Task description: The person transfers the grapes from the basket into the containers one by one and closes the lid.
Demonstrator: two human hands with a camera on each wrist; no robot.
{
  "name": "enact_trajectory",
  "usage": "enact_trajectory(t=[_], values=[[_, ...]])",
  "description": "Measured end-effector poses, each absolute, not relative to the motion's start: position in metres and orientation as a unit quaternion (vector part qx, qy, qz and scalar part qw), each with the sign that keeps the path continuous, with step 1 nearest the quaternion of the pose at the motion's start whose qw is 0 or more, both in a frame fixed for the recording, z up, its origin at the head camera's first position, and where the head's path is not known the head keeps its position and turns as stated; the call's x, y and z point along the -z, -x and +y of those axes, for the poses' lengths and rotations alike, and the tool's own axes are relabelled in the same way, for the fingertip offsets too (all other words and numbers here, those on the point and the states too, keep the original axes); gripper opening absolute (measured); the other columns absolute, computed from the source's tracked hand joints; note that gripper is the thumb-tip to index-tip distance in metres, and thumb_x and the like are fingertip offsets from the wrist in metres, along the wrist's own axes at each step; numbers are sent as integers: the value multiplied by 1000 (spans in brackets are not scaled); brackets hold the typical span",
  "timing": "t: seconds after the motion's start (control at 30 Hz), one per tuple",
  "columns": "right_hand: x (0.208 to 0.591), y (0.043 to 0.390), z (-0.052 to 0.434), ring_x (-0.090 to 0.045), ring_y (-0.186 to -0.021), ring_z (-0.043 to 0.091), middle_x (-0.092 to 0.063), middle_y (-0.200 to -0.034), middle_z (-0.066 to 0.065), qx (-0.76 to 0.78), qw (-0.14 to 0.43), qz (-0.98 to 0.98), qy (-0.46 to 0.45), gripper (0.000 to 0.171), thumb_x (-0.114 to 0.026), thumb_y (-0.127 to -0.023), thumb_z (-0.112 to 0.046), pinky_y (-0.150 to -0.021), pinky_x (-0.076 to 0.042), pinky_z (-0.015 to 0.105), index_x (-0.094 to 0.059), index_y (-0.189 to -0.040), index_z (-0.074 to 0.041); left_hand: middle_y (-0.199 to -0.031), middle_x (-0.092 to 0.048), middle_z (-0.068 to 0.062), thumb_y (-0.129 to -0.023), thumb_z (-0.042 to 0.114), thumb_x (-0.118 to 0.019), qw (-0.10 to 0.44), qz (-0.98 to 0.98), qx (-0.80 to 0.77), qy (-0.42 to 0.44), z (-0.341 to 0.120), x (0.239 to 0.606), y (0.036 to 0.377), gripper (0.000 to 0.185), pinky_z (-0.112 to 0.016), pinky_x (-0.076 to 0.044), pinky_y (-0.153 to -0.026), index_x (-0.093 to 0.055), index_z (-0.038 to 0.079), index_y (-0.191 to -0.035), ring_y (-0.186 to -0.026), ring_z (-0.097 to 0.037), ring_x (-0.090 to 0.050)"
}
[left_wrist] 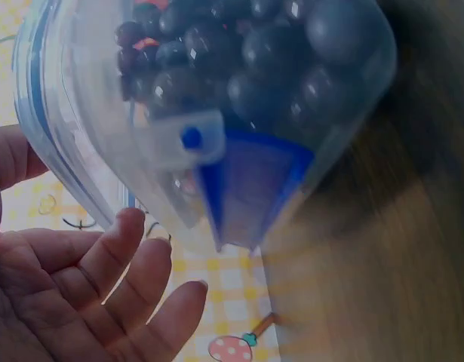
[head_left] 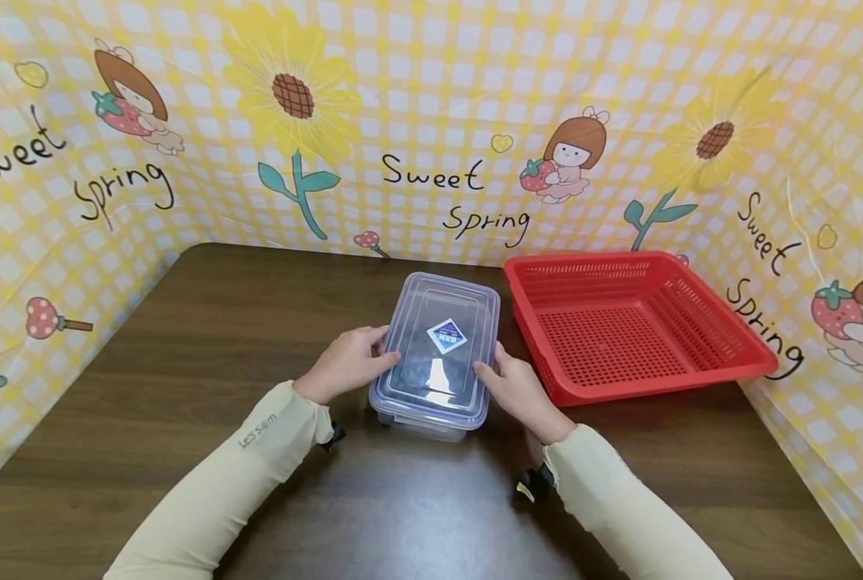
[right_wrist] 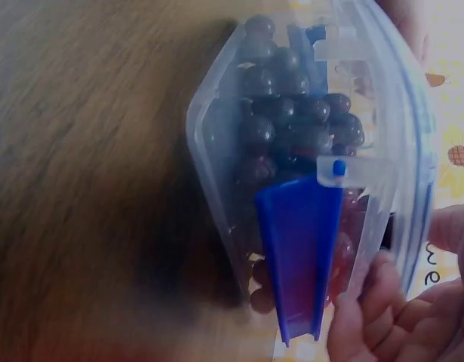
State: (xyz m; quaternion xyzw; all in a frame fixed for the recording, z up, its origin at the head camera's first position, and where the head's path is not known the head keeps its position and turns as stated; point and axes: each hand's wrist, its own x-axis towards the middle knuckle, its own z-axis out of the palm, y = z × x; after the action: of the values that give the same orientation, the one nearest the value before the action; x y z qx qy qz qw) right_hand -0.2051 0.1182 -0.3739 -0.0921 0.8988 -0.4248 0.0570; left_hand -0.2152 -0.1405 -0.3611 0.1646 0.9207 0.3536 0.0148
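A clear plastic container (head_left: 438,354) with a clear lid stands on the dark wooden table (head_left: 221,338), full of dark round berries (left_wrist: 239,83). Its blue side latches (left_wrist: 250,188) (right_wrist: 299,249) hang unclipped. My left hand (head_left: 347,362) lies against the left side with the thumb on the lid edge; in the left wrist view its fingers (left_wrist: 141,279) are nearly straight beside the wall. On the opposite side, my right hand (head_left: 518,391) has its thumb on the lid, and its fingers (right_wrist: 367,309) curl against the lid rim.
A red perforated plastic basket (head_left: 656,381) with nothing in it stands just right of the container. A yellow checked backdrop with sunflower prints walls the table on three sides. Bare tabletop lies to the left and in front.
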Motion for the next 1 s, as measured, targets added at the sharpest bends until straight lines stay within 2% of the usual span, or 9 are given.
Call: enact_trajectory(t=[0.13, 0.23, 0.33, 0.5, 0.6, 0.67, 0.77, 0.83, 1.0], values=[[371, 208, 115, -63, -104, 24, -58, -126, 25, 408, 73, 906, 90, 68, -53, -99, -24, -96, -46, 43, -19, -147, 10, -65, -51, 0, -89, 20, -65, 20, 922, -353, -160, -143, 361, 218, 45, -24, -31, -47, -58, -6, -126, -50, -10, -42], [370, 210, 113, -65, -85, 23, -62, -117, 24, 414, 99, 902, 79, 72, -52, -99, -25, -81, -54, 39, -10, -150, 6, -66, -53, -1, -89, 21, -64, 23, 929, -335, -158, -144, 362, 221, 39, -24, -34, -48, -61, -3, -121, -53, -12, -45], [369, 213, 113, -58, -59, 21, -63, -105, 22, 428, 132, 892, 67, 76, -51, -100, -26, -59, -53, 33, -2, -153, -2, -72, -58, -3, -90, 21, -64, 23, 935, -317, -159, -144, 363, 225, 38, -26, -38, -51, -63, -4, -119, -59, -14, -50], [366, 216, 114, -47, -42, 19, -58, -78, 15, 424, 153, 890, 76, 76, -51, -99, -23, -50, -52, 35, -1, -152, -3, -98, -66, -16, -92, 21, -61, 43, 931, -327, -154, -144, 363, 231, 50, -29, -48, -63, -53, -10, -130, -74, -18, -58], [365, 218, 115, -47, -42, 18, -53, -68, 11, 422, 157, 889, 80, 74, -51, -99, -22, -51, -53, 37, -4, -152, -1, -126, -57, -26, -95, 21, -58, 64, 924, -340, -164, -144, 366, 235, 58, -37, -51, -84, -39, -9, -141, -95, -24, -62], [365, 219, 116, -47, -42, 17, -52, -66, 10, 426, 161, 887, 79, 71, -51, -99, -20, -50, -53, 36, -8, -151, 1, -142, -43, -27, -97, 21, -54, 76, 917, -343, -187, -145, 368, 238, 61, -43, -42, -100, -29, -8, -145, -118, -31, -54], [367, 219, 116, -47, -42, 16, -53, -65, 10, 430, 171, 883, 72, 69, -51, -99, -19, -50, -53, 35, -10, -151, 1, -154, -20, -24, -99, 20, -51, 93, 910, -335, -224, -147, 373, 243, 64, -47, -24, -112, -19, -8, -148, -139, -35, -27], [368, 219, 116, -46, -42, 16, -53, -65, 10, 430, 179, 882, 67, 69, -51, -99, -19, -51, -53, 34, -10, -151, 1, -155, -13, -23, -99, 21, -51, 99, 908, -324, -245, -150, 376, 247, 66, -48, -18, -113, -17, -8, -148, -142, -36, -17], [367, 221, 115, -46, -42, 16, -53, -65, 10, 423, 185, 884, 67, 71, -51, -99, -20, -50, -51, 32, -7, -152, -2, -157, -9, -22, -98, 23, -52, 99, 909, -300, -271, -157, 382, 259, 69, -54, -14, -113, -16, -6, -149, -141, -45, -12]])
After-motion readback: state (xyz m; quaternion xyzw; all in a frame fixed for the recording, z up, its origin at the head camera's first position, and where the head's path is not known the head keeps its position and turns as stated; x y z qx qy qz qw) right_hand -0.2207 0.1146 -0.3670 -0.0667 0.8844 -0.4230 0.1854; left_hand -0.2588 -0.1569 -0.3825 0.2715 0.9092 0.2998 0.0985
